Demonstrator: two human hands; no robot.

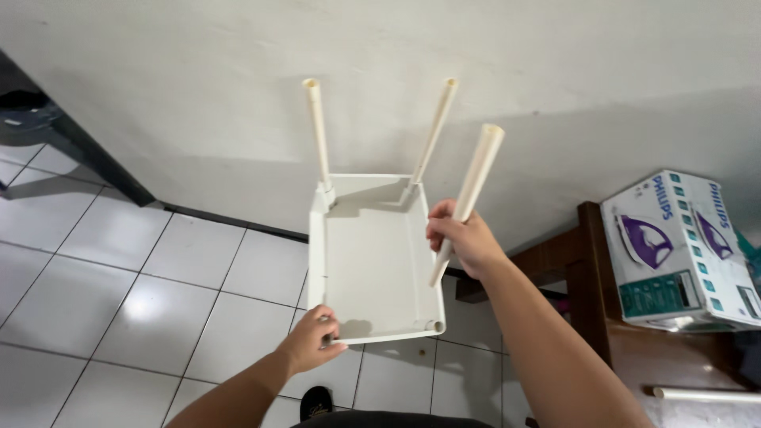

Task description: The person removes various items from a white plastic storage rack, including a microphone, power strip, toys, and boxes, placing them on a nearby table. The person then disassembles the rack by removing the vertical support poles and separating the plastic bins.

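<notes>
While the upturned white stool (372,257) hangs over the tiled floor (135,293), two legs pointing at the far wall, your left hand (311,341) pinches its near-left corner. Your right hand (464,238) is closed around a loose cream leg (469,198), right of the stool.

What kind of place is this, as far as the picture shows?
Probably a room in a home. The floor is white glossy tiles against a plain white wall, and a boxed clothes iron sits on a dark wooden table. The left hand and right hand hold an upturned white plastic table.
</notes>
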